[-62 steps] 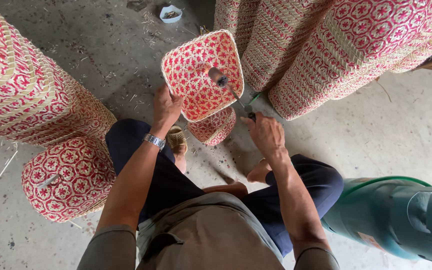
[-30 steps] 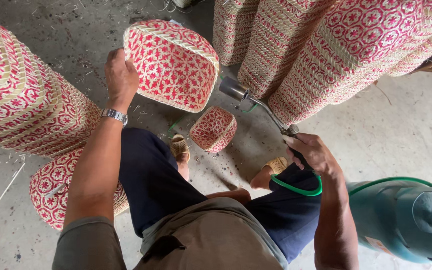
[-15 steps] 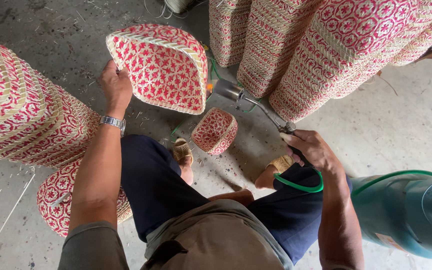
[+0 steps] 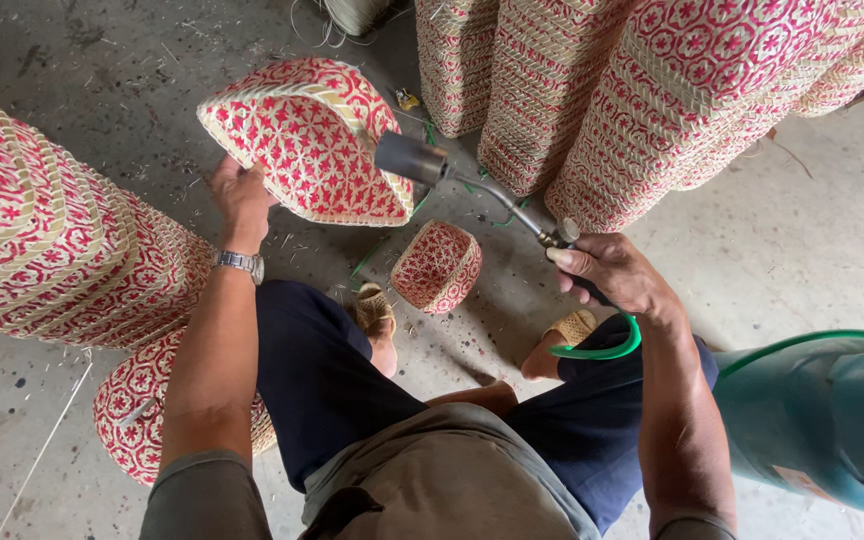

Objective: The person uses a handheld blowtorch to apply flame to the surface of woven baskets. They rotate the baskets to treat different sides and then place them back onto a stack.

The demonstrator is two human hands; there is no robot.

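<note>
Above the concrete floor point(image 4: 832, 260), the left hand point(image 4: 240, 196) gripped the rim of a red-and-straw woven basket point(image 4: 307, 140), holding it tilted in the air. The right hand point(image 4: 612, 272) was closed around the handle of a gas torch point(image 4: 472, 185), whose nozzle sat just beside the basket's lower edge. A smaller basket point(image 4: 437, 266) lay on the floor between the sandalled feet. Stacked baskets point(image 4: 652, 90) stood behind, and a green gas cylinder point(image 4: 822, 420) lay at the right.

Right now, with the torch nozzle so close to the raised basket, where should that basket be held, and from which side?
Probably by its left rim, coming from the left. The woven basket is tilted, and the torch nozzle sits at its right edge. The left hand already grips that far rim, away from the nozzle.
</note>
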